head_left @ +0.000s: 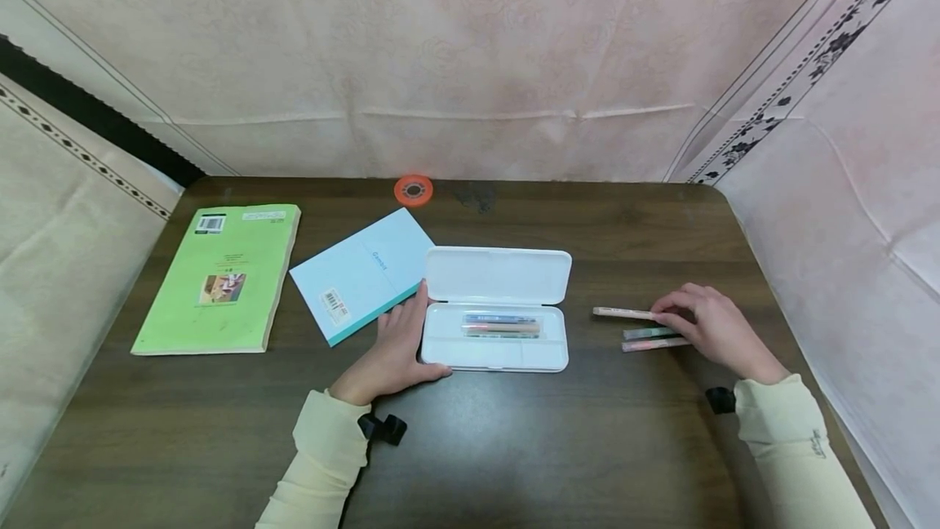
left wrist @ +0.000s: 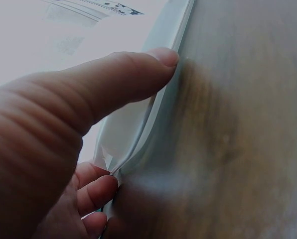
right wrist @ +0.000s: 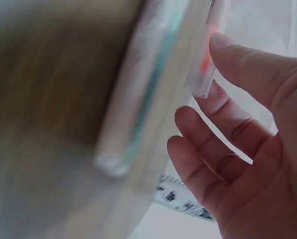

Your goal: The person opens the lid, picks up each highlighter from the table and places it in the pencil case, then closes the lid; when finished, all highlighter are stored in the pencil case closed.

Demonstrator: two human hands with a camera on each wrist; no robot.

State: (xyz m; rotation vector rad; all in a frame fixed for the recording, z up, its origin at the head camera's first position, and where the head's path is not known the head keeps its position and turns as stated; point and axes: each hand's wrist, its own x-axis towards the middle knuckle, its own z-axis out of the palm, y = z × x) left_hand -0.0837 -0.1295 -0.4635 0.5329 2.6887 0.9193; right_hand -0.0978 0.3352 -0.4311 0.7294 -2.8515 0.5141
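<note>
An open white pencil case [head_left: 495, 349] lies mid-table with its lid [head_left: 499, 274] folded back and several pens [head_left: 503, 325] in the tray. My left hand [head_left: 400, 345] holds the case's left end, thumb on the front corner and fingers at the back. In the left wrist view the thumb [left wrist: 138, 74] presses the case's rim [left wrist: 156, 112] and the fingers curl below. To the right, three pens [head_left: 649, 333] lie on the table. My right hand [head_left: 705, 329] rests over them with relaxed fingers. Its thumb [right wrist: 243, 64] touches an orange-marked pen [right wrist: 208, 59].
A green book [head_left: 220, 276] lies at the left and a light blue booklet [head_left: 363, 272] next to the case. An orange tape roll [head_left: 413, 190] sits at the dark wooden table's [head_left: 514, 431] far edge. Pink cloth walls enclose three sides.
</note>
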